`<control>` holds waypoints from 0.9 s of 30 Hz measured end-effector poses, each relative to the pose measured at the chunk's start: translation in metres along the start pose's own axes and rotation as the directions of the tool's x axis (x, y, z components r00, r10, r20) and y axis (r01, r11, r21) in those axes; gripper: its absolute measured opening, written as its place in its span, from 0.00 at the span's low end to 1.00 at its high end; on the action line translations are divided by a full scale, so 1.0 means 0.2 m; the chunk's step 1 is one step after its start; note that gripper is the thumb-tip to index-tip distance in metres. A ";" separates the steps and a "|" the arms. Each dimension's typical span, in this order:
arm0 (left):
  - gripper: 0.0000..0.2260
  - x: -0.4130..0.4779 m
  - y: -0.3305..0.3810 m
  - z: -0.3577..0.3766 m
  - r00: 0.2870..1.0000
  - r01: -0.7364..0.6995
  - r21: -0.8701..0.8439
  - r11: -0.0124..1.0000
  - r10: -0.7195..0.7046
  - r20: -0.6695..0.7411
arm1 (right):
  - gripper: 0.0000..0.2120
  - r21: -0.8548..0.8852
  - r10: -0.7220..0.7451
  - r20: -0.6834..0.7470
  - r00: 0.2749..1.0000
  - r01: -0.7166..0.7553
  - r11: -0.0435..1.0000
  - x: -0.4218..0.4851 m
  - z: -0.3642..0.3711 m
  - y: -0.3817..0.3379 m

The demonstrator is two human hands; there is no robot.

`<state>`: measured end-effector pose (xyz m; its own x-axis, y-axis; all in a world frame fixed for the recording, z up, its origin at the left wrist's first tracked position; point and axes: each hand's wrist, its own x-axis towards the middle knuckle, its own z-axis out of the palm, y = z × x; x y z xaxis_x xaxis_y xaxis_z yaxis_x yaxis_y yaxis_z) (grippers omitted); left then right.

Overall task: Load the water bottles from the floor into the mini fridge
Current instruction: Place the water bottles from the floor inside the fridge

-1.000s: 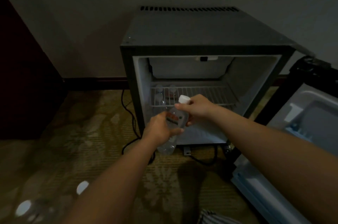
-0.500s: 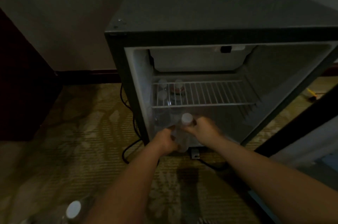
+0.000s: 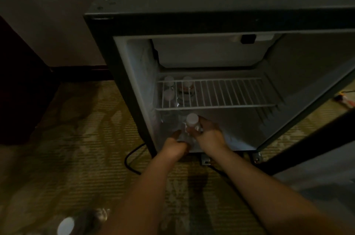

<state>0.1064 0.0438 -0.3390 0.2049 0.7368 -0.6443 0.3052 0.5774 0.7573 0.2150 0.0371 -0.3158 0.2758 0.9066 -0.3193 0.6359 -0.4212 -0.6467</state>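
Observation:
The mini fridge stands open in front of me. A clear water bottle with a white cap is upright at the front left of the fridge floor, under the wire shelf. My right hand grips its upper body just below the cap. My left hand holds its lower part. Several capped bottles stand behind it at the back left, seen through the shelf. Another bottle lies on the carpet at the bottom left.
The fridge door hangs open at the right. A black power cable loops on the patterned carpet by the fridge's left front corner. Dark furniture fills the left edge. A small red and white object lies on the floor far right.
Both hands carried the bottle forward and down from in front of the fridge onto its lower floor. The view has come closer to the fridge.

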 end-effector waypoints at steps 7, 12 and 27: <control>0.19 0.04 0.04 0.06 0.984 0.145 -0.345 0.927 -0.171 -0.046 | 0.19 0.154 -0.048 -0.077 0.996 0.060 0.986 0.07 0.00 -0.01; 0.22 0.10 0.09 0.12 0.987 0.119 -0.397 0.910 -0.152 -0.052 | 0.21 0.272 -0.010 -0.129 0.992 0.045 0.961 0.16 0.03 -0.01; 0.22 0.21 0.13 0.06 0.996 0.082 -0.220 0.972 -0.088 -0.018 | 0.24 0.432 -0.078 -0.122 0.989 0.124 0.893 0.27 0.05 0.01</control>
<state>0.1338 0.0855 -0.3488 0.1601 0.6895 -0.7064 0.1088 0.6990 0.7068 0.2240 0.0848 -0.3426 0.3108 0.9331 -0.1810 0.2905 -0.2745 -0.9166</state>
